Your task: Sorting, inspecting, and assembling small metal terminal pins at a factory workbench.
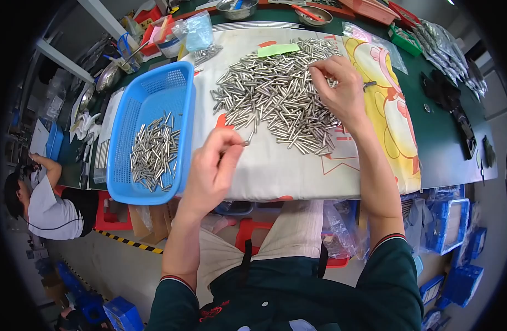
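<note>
A wide heap of small silvery metal pins [275, 94] lies spread over a printed cloth [275, 176] on the table in front of me. My left hand [212, 165] is at the near left of the heap, thumb and forefinger pinched on a metal pin [247, 141]. Over the right side of the heap, my right hand [342, 91] has thumb and forefinger pressed together; a small tip seems to show there, too little to name. Left of the heap stands a blue plastic basket [190, 110], with more pins [154, 154] lying in its near part.
A light green paper slip [278, 50] rests on the heap's far side. Behind are metal bowls [314, 16] and a plastic bag [201, 36]. A green tray [405, 41] stands far right, near a black strap-like object [455, 107]. Another person [52, 207] sits at left.
</note>
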### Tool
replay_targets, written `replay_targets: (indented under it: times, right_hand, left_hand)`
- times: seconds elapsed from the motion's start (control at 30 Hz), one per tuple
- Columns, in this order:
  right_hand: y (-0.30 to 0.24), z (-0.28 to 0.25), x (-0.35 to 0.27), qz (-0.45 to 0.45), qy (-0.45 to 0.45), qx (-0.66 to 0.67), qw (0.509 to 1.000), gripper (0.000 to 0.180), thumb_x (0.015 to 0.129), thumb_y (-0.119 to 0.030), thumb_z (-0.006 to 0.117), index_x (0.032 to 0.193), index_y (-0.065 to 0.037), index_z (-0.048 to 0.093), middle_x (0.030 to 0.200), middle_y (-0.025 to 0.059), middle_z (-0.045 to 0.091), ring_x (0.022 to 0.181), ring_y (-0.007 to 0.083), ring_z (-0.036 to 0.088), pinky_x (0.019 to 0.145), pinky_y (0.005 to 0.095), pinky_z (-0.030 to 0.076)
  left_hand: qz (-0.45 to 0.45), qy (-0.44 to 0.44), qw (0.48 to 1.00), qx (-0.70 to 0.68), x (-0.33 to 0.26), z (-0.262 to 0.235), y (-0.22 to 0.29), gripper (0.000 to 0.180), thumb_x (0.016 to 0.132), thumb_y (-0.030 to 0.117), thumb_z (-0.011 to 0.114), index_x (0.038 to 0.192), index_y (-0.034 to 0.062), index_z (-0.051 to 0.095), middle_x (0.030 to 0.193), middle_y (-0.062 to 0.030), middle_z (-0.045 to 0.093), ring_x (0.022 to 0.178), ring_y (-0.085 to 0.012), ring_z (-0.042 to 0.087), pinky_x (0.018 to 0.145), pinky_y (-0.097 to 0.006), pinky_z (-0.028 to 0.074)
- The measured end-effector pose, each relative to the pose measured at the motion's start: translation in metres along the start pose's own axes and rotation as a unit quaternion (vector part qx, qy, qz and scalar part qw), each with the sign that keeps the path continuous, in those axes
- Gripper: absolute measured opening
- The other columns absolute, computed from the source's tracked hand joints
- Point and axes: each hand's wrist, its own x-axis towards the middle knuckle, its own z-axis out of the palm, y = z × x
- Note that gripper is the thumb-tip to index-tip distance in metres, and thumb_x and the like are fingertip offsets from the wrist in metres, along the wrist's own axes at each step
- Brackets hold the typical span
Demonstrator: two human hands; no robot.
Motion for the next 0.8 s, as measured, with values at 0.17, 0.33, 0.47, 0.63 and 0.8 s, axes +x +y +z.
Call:
replay_targets:
  times: [0.17,0.33,0.47,0.63,0.8]
  right_hand:
    - [0.09,-0.065,-0.004,0.094,-0.115,-0.232,0.961,0.016,0.073,-0.005,0.057,0.086,-0.004,0.067,0.083,0.0097,0.064,0.085,0.0253,0.059,0.077,0.0351,0.046]
    - [0.109,-0.078,-0.02,0.161,-0.254,-0.3,0.905,0.033,0.067,0.003,0.054,0.095,-0.009,0.067,0.095,0.0078,0.061,0.098,0.0281,0.054,0.084,0.0375,0.045]
    - [0.124,-0.075,-0.021,0.166,-0.208,-0.308,0.914,0.029,0.069,0.001,0.055,0.093,-0.01,0.067,0.097,0.0071,0.062,0.099,0.027,0.054,0.086,0.0365,0.044]
    - [0.134,-0.069,-0.021,0.103,-0.22,-0.304,0.921,0.023,0.068,-0.001,0.057,0.087,-0.007,0.068,0.096,0.0057,0.062,0.098,0.0257,0.054,0.085,0.0348,0.045]
    - [0.13,-0.084,-0.019,0.13,-0.176,-0.26,0.941,0.015,0.071,-0.006,0.06,0.086,-0.005,0.064,0.087,0.0091,0.063,0.086,0.0264,0.059,0.077,0.0353,0.046]
  left_hand:
    - [0.045,0.153,0.944,0.29,0.009,-0.066,0.001,0.008,0.093,0.007,0.047,0.093,0.0007,0.051,0.065,-0.0105,0.053,0.053,-0.021,0.05,0.05,-0.032,0.038]
    - [-0.032,0.116,0.899,0.421,0.005,-0.108,-0.035,0.012,0.094,0.011,0.044,0.09,0.0002,0.047,0.072,-0.0188,0.052,0.06,-0.0344,0.051,0.055,-0.04,0.039]
    - [-0.014,0.06,0.894,0.444,0.006,-0.111,-0.042,0.011,0.091,0.008,0.047,0.088,-0.0021,0.047,0.083,-0.0199,0.051,0.074,-0.038,0.052,0.066,-0.042,0.041]
    - [0.082,0.202,0.86,0.462,0.001,-0.095,-0.011,0.004,0.087,0.002,0.051,0.086,-0.0019,0.051,0.085,-0.0128,0.052,0.074,-0.0318,0.052,0.068,-0.037,0.042]
    - [0.135,0.128,0.945,0.268,-0.018,-0.016,0.009,0.01,0.078,-0.003,0.061,0.084,0.0,0.055,0.082,-0.0108,0.051,0.07,-0.027,0.051,0.063,-0.034,0.042]
